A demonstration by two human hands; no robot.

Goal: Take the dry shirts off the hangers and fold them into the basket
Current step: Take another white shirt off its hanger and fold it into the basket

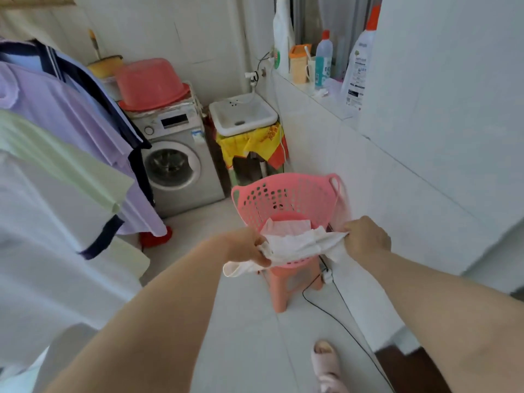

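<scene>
We hold a folded white shirt (297, 245) stretched between both hands just over the near rim of the pink basket (286, 194); the left hand (249, 248) is pinched shut on one end, the right hand (365, 239) clenched on the other. A loose flap hangs below the left hand, outside the rim, so it could drape over the edge or undo the fold if we let go here. The basket sits on a small stool (280, 287) and could tip if we press one side. Inside it already lies one folded pale garment (286, 226). More shirts (56, 154) hang at left.
</scene>
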